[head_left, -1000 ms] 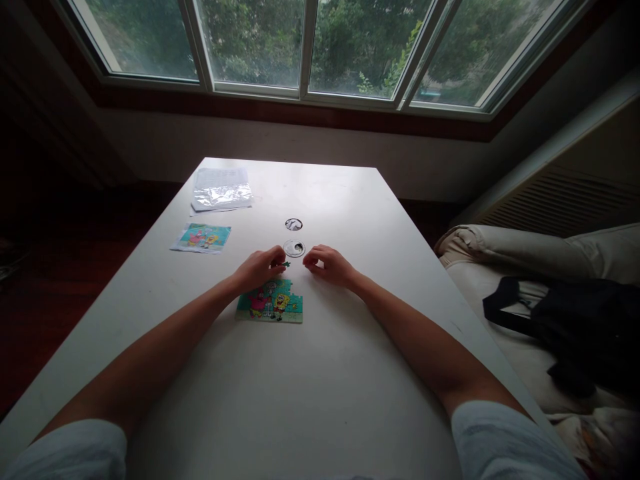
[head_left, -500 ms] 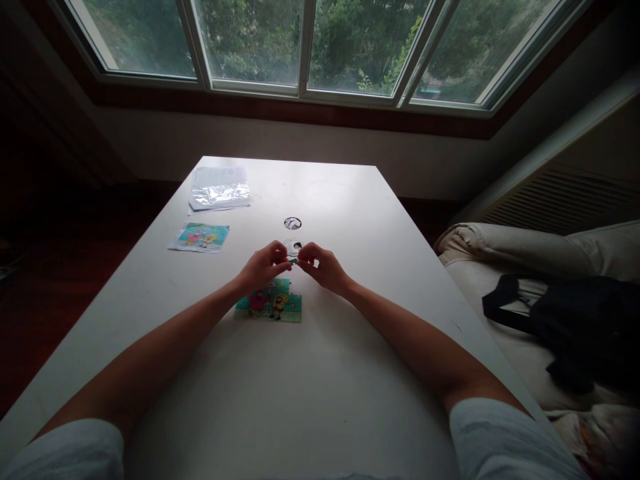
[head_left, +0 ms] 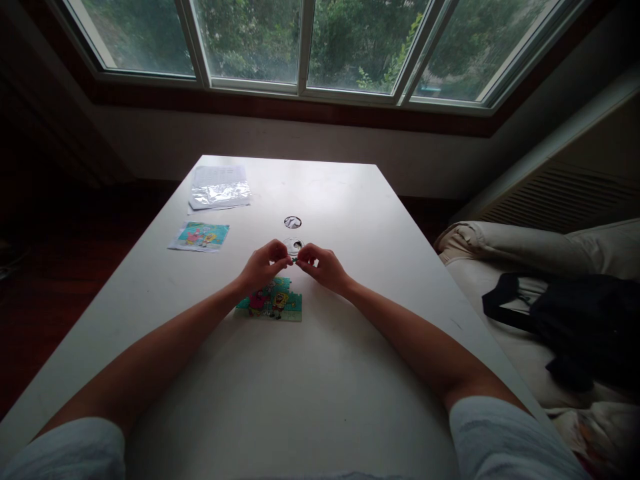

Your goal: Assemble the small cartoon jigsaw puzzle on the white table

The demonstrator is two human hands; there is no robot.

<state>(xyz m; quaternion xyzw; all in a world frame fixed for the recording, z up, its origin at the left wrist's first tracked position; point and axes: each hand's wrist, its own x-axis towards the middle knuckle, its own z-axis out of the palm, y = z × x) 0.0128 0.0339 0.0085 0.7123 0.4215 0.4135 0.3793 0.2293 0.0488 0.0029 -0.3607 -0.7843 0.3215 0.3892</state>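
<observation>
1. My left hand point(head_left: 264, 262) and right hand point(head_left: 321, 263) are both pinched in, fingertips nearly meeting around a small green piece point(head_left: 294, 260). It looks like both hands have hold of it, but it's tiny and half hidden, so I can't tell which grip is firmer.
2. The piece is just past the far side of the puzzle point(head_left: 275, 303), apart from it and right by the round cover point(head_left: 291, 243) in the surface point(head_left: 320, 380).
3. The puzzle lies flat, with a stepped gap at its far right corner. My left hand and wrist block some of its far left side.
4. Tip: pinch lightly by the edges, so the print shows and the tabs don't bend.
5. Turning it with both hands beats twisting one wrist imo. Low over the surface is safest, since that cover has a dark opening a dropped piece might find.
6. Worth checking colours against the picture sheet point(head_left: 203, 236) off to my left.
</observation>
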